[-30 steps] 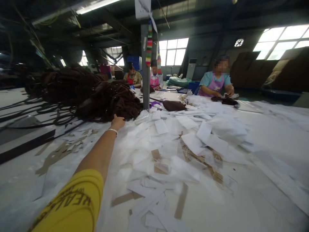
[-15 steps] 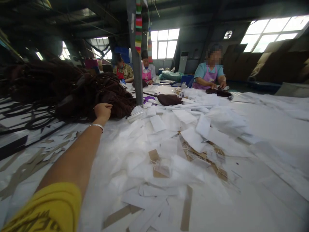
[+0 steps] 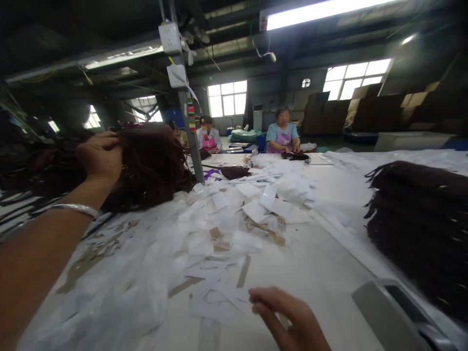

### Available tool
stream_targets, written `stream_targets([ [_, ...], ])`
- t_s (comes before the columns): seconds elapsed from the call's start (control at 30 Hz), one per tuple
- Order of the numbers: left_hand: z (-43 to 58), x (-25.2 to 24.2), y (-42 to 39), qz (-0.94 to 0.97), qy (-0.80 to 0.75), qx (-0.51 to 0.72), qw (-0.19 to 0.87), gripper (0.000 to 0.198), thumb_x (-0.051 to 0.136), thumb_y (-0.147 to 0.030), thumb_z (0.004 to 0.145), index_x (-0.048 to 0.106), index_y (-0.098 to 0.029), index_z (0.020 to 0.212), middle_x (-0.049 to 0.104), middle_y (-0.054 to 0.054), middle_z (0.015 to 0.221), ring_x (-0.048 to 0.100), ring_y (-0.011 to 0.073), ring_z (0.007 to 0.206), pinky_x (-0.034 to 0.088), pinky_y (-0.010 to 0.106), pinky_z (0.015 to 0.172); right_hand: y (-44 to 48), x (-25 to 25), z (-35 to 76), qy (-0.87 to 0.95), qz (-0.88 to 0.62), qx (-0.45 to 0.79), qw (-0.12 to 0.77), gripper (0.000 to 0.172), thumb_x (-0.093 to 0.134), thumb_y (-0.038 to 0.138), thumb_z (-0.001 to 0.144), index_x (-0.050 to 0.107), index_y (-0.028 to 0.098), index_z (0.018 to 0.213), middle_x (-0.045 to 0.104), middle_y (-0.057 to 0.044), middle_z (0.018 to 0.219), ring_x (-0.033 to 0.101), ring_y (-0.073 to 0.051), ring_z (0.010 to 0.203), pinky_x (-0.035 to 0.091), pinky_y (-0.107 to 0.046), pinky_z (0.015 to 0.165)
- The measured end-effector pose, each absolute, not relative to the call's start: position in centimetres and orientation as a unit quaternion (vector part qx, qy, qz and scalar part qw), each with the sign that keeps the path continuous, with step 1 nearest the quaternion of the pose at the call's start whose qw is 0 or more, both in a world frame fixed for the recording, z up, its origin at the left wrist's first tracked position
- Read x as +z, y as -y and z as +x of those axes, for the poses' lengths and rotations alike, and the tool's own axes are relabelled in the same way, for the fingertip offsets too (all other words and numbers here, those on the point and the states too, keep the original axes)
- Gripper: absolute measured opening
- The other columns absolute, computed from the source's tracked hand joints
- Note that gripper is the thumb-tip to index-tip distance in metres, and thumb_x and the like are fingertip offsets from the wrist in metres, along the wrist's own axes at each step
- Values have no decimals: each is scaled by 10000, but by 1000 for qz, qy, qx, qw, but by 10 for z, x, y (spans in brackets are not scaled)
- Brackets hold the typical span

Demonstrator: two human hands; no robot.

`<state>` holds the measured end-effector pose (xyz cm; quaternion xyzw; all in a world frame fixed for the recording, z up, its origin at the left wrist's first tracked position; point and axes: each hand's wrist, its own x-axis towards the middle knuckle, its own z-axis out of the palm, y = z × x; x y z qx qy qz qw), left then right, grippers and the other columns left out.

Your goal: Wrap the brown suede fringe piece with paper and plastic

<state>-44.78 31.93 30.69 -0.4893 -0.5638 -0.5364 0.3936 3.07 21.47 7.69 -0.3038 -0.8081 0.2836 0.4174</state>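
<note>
My left hand (image 3: 99, 157), with a silver bangle on the wrist, grips the upper edge of a dark brown fringed bag (image 3: 155, 156) at the left. Its fringe hangs down beside the metal post. Behind and left of it lies a heap of similar dark brown bags (image 3: 32, 168) with long straps, partly covered by my arm. At the bottom, my right hand (image 3: 287, 314) hovers over the white table (image 3: 314, 273), fingers stretched out and nothing in them. White paper sheets (image 3: 219, 292) lie just left of that hand.
A tall stack of dark brown fringed bags (image 3: 420, 219) stands on the right, with a grey device (image 3: 395, 312) in front. White packing sheets (image 3: 256, 212) and brown card pieces cover the middle. The metal post (image 3: 193, 141) rises at left centre. Co-workers (image 3: 283, 134) sit opposite.
My left hand has raised the bag edge and drawn it nearer. The view has turned right and up, bringing in the right-hand stack, the grey device and my right hand.
</note>
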Motion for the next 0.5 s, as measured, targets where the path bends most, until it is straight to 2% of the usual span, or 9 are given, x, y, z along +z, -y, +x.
stream_targets([
  [0.1,-422,332,-279,-493,532,-557,403,180,661,-179,790,756,-84,909,760,36,943,681,176,915,532,312,902,-208,106,33,773,-295,355,435,222,573,315,935,736,221,1054,751,-72,979,716,-210,898,594,-276,799],
  [0.23,-358,354,-235,-539,492,-559,394,151,650,-133,773,761,-102,870,764,22,925,691,173,902,549,311,876,-192,136,37,757,-259,418,431,272,604,301,919,698,228,1163,729,-71,1081,701,-212,960,594,-315,825],
  [0.33,-297,362,-209,-577,454,-571,366,134,648,-115,785,758,-98,858,761,36,935,696,182,915,558,321,872,-196,161,46,734,-236,423,476,489,641,335,896,548,253,1369,639,-91,1281,657,-227,1084,573,-373,908],
  [0.43,-232,367,-186,-636,409,-573,316,98,683,-163,805,755,-117,853,754,34,964,698,173,924,568,314,860,-213,197,59,713,-231,354,559,790,741,392,812,358,283,1495,465,-101,1474,481,-267,1322,463,-453,1059],
  [0.5,-188,372,-171,-672,380,-570,280,91,701,-218,811,750,-145,836,747,2,960,701,158,926,571,307,854,-223,225,69,706,-221,343,579,970,819,400,721,282,297,1522,397,-82,1523,387,-272,1394,381,-460,1124],
])
